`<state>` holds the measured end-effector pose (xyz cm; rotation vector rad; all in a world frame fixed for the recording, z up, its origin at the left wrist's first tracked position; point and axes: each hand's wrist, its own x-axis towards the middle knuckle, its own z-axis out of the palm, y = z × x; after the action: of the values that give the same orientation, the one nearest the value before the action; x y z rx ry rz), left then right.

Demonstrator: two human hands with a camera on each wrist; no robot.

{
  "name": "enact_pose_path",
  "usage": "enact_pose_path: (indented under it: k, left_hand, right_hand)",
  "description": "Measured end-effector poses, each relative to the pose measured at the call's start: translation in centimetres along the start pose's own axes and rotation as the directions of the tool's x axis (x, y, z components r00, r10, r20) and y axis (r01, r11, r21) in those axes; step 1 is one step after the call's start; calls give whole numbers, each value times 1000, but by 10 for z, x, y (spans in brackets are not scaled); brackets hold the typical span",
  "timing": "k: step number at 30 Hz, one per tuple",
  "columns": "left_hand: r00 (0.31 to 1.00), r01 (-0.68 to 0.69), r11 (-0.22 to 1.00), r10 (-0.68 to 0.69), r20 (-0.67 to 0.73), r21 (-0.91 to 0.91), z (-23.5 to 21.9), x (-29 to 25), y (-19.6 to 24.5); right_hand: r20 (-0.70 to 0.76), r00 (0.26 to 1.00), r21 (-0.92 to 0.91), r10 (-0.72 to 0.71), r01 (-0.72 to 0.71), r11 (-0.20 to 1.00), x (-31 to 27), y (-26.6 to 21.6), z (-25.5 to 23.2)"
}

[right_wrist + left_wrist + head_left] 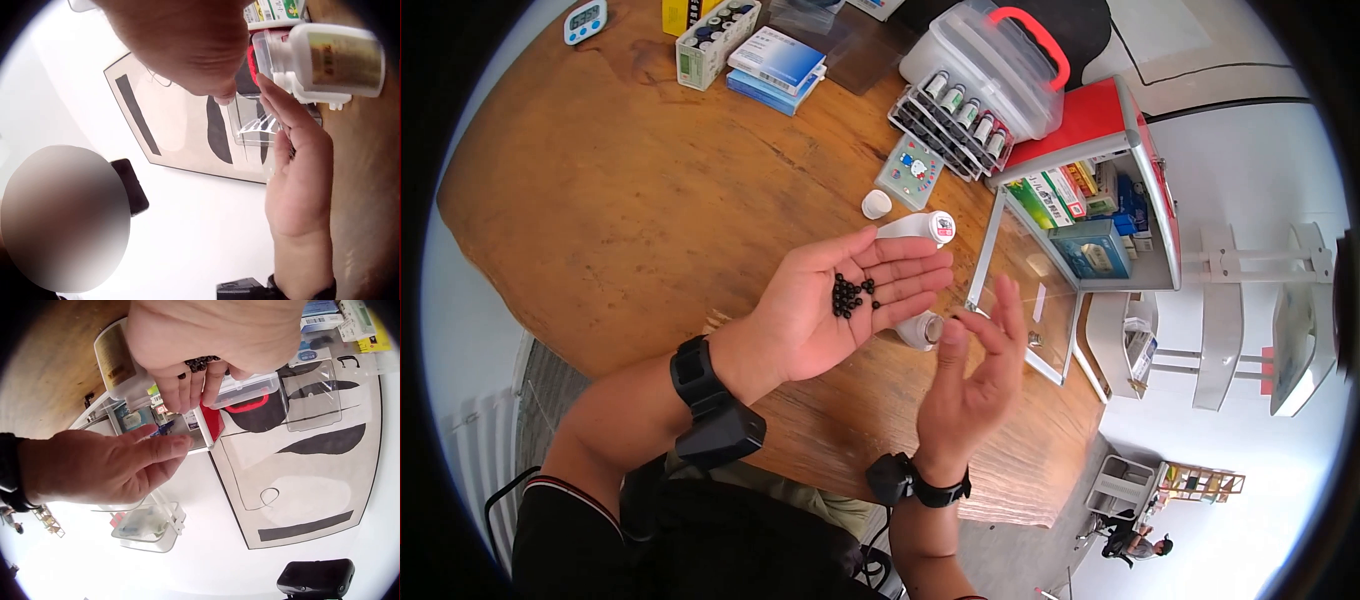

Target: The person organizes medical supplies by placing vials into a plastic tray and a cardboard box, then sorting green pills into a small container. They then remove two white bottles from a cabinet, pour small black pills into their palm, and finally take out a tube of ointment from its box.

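My left hand [840, 300] is held palm up with its fingers extended, and a cluster of small round black pills [847, 295] lies on the palm. In the left wrist view some black pills [201, 363] show past the edge of that hand. To its right, my right hand [970, 385] brings thumb and index fingertip together on a tiny dark pill [956, 317]. Behind the left fingers stand a white capped bottle [940, 228] and an uncapped white bottle [922, 331], both partly hidden. A loose white cap [876, 205] sits beside them on the wooden table [600, 200].
A red medicine cabinet [1090, 120] with its glass door [1040, 290] swung out holds several boxes. Nearby are a rack of vials [955, 115], a clear case with a red handle [985, 65] and a small cartoon box [910, 172]. Blue-white boxes [775, 65] and a timer [585, 22] lie farther left.
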<state>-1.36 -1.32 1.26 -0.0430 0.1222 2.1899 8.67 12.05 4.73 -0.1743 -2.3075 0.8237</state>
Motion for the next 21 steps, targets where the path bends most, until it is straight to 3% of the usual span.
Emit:
enact_pose_path:
  k: [5, 10, 12, 15, 17, 21]
  left_hand:
    - [1000, -6, 1000, 6, -20, -4, 1, 0, -1]
    - [1000, -25, 999, 25, 16, 39, -1, -1, 0]
    - [999, -23, 999, 22, 23, 36, -1, -1, 0]
    - [999, -18, 999, 17, 27, 33, 0, -1, 0]
    - [1000, -12, 999, 11, 26, 35, 0, 0, -1]
    - [999, 10, 999, -11, 33, 40, -1, 1, -2]
  right_hand:
    - [-76, 991, -4, 112, -112, 994, -7, 6, -15]
    - [107, 987, -130, 121, -106, 986, -14, 11, -12]
    - [81, 985, -105, 150, -142, 984, -15, 6, -10]
    - [-20, 992, -71, 126, -127, 989, -17, -2, -10]
    - [118, 992, -132, -36, 52, 990, -14, -9, -9]
    - [186, 980, -104, -68, 88, 991, -8, -18, 7]
